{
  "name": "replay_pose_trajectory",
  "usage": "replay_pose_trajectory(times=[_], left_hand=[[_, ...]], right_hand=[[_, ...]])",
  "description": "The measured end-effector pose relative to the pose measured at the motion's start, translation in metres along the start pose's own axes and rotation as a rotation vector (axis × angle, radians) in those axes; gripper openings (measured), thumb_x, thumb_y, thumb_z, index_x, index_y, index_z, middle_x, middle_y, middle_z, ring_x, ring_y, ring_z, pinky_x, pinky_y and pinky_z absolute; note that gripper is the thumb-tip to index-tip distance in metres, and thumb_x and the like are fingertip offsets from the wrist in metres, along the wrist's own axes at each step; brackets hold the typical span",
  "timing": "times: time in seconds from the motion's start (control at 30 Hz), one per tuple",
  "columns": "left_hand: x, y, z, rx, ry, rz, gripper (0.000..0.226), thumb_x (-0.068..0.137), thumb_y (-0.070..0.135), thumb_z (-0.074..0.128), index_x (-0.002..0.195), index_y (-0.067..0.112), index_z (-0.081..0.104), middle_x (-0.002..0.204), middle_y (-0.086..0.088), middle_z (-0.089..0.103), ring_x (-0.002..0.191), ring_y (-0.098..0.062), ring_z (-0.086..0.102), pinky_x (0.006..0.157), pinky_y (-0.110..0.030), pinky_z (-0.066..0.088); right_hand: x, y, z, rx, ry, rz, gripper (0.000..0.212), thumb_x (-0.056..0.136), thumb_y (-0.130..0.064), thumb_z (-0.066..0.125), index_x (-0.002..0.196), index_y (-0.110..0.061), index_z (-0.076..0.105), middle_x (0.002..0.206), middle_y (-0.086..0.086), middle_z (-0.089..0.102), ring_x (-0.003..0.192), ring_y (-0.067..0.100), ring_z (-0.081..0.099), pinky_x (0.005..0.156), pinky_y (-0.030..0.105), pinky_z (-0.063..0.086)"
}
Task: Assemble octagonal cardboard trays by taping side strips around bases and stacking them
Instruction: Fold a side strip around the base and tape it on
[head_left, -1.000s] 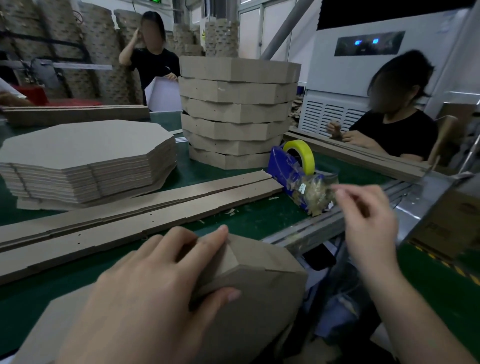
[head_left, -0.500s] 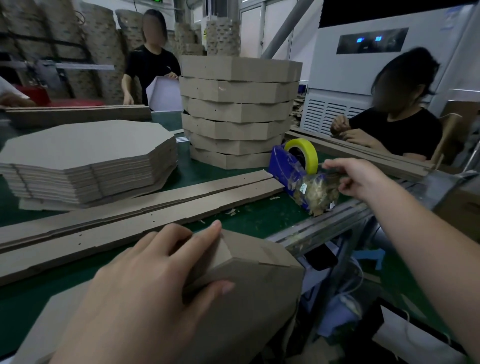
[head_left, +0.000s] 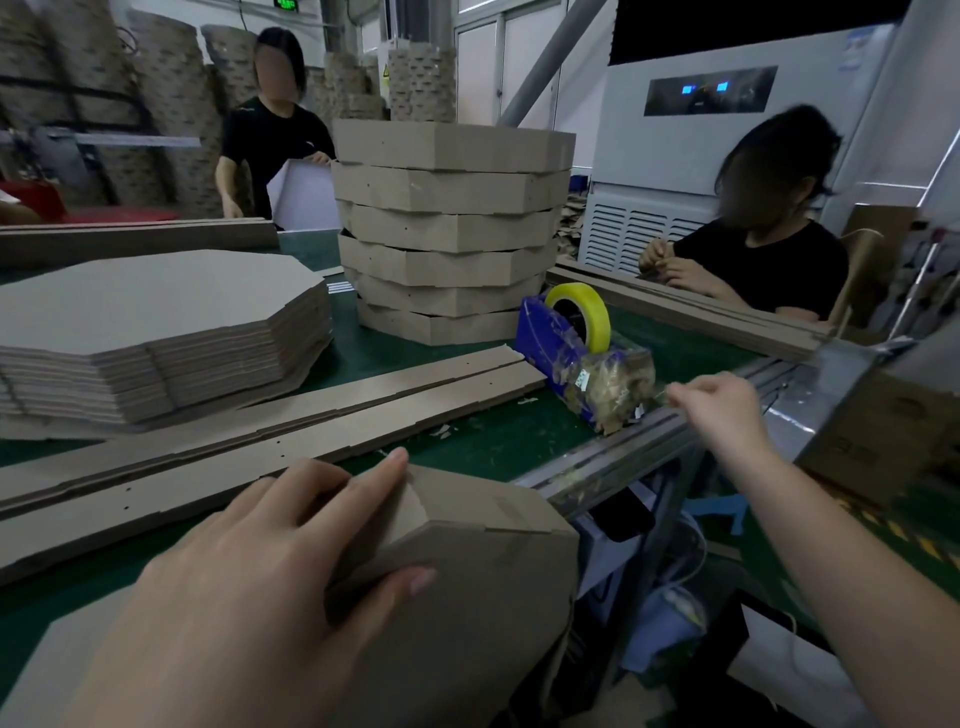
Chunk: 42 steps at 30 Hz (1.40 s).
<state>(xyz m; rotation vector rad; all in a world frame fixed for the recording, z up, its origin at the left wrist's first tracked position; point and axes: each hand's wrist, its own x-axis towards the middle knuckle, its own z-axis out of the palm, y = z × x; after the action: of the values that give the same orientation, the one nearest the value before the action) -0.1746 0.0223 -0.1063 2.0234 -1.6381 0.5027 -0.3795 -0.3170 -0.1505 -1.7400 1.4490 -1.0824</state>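
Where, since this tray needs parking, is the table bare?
The mat is bare between the strips, dispenser and held tray, and right of the dispenser. The left and middle are crowded by bases, strips and tray stack.

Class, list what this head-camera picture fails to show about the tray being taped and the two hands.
Head view, tray: its wall corner is covered by the left hand, and its near part runs off the bottom edge.
Head view, right hand: any tape between its fingers is too thin and blurred to tell.
Head view, tape dispenser: its cutter is buried under old tape scraps.
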Motion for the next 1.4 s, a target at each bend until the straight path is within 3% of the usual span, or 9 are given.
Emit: replay_pose_trajectory(times=[0.2,0.4,0.47,0.57,0.73,0.9,1.17,1.3,1.4], left_hand=[[0.001,0.006,0.001,-0.011,0.043,0.012,0.052,0.072,0.053,0.047,0.105,0.022,0.072,0.092,0.006,0.069,0.072,-0.014,0.065,0.062,-0.015,0.040],[0.000,0.007,-0.001,-0.062,0.069,0.002,0.055,0.061,0.047,0.068,0.107,0.016,0.071,0.100,0.008,0.068,0.098,-0.007,0.048,0.072,-0.005,0.035],[0.000,0.008,-0.006,-0.096,0.073,-0.011,0.057,0.063,0.051,0.066,0.108,0.017,0.070,0.100,0.011,0.065,0.097,-0.007,0.048,0.057,0.006,0.028],[-0.001,0.007,-0.010,-0.154,0.095,-0.062,0.064,0.065,0.064,0.051,0.112,0.023,0.067,0.100,0.015,0.065,0.080,-0.006,0.063,0.058,-0.027,0.054],[-0.003,0.004,-0.010,-0.229,0.167,-0.034,0.054,0.062,0.061,0.058,0.113,0.044,0.052,0.102,0.032,0.056,0.087,0.000,0.056,0.057,-0.034,0.055],[-0.006,0.005,-0.013,-0.233,0.124,0.053,0.029,0.074,0.053,0.056,0.101,0.045,0.061,0.116,0.018,0.060,0.085,-0.008,0.066,0.061,-0.041,0.058],[-0.007,0.011,-0.011,-0.233,0.109,0.049,0.027,0.074,0.048,0.054,0.086,0.035,0.075,0.110,0.008,0.065,0.080,-0.023,0.067,0.059,-0.045,0.057],[-0.006,0.008,-0.009,-0.231,0.144,0.045,0.025,0.075,0.047,0.055,0.085,0.035,0.074,0.109,0.008,0.065,0.080,-0.021,0.068,0.059,-0.043,0.057],[-0.008,0.006,-0.008,-0.249,0.165,0.062,0.018,0.075,0.049,0.056,0.089,0.042,0.065,0.111,0.014,0.063,0.081,-0.013,0.066,0.059,-0.038,0.057]], right_hand=[[-0.043,-0.036,-0.013,-0.214,0.040,-0.321,0.014,0.086,-0.021,0.069,0.075,-0.013,0.068,0.096,0.003,0.048,0.091,0.020,0.048,0.081,0.031,0.035],[-0.110,-0.116,-0.004,0.331,-0.772,-0.428,0.016,0.084,-0.030,0.068,0.070,-0.022,0.072,0.080,-0.007,0.057,0.066,0.009,0.051,0.068,0.021,0.044],[-0.126,-0.131,0.002,0.436,-1.037,-0.416,0.016,0.082,-0.022,0.063,0.068,-0.021,0.071,0.077,-0.011,0.057,0.062,0.008,0.047,0.062,0.018,0.044],[-0.138,-0.143,0.015,0.328,-1.205,-0.441,0.015,0.079,-0.017,0.063,0.066,-0.020,0.070,0.076,-0.013,0.057,0.064,0.007,0.046,0.062,0.021,0.040],[-0.139,-0.143,0.027,0.188,-1.255,-0.411,0.016,0.075,-0.017,0.065,0.061,-0.022,0.070,0.074,-0.006,0.055,0.062,0.008,0.044,0.060,0.022,0.036],[-0.138,-0.142,0.028,0.134,-1.271,-0.402,0.015,0.074,-0.021,0.066,0.060,-0.023,0.070,0.073,-0.004,0.057,0.061,0.008,0.043,0.059,0.020,0.036],[-0.129,-0.147,0.022,-0.242,-1.333,-0.310,0.034,0.071,-0.055,0.068,0.057,-0.025,0.069,0.053,-0.005,0.046,0.050,0.009,0.034,0.051,0.021,0.027],[-0.119,-0.138,0.026,-0.621,-1.208,-0.362,0.067,0.051,-0.091,0.049,0.047,-0.026,0.064,0.041,-0.011,0.037,0.037,0.004,0.036,0.052,0.018,0.033],[-0.099,-0.123,0.021,-0.677,-1.116,-0.354,0.066,0.051,-0.093,0.049,0.051,-0.030,0.066,0.044,-0.010,0.041,0.040,0.004,0.039,0.054,0.019,0.035]])
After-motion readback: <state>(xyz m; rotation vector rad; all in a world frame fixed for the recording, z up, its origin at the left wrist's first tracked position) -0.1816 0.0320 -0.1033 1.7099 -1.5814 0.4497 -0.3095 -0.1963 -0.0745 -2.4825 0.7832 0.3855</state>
